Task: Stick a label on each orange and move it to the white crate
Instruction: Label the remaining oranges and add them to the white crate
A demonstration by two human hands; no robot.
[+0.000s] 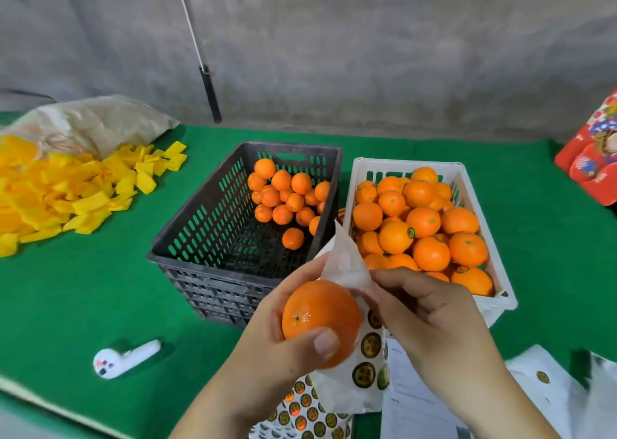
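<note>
Green surface [100,288], before white crate [497,300]: left hand [267,325] fingers grip orange [320,318]; right hand [430,311] fingers pinch label sheet [344,261].

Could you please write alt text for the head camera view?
A person's left hand holds an orange while the right hand handles a label sheet, above a green table with a black crate and white crate of oranges.

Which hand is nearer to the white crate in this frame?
Right. The right hand sits just in front of the white crate, pinching a label sheet. The left hand holds an orange further left, in front of the black crate.
</note>
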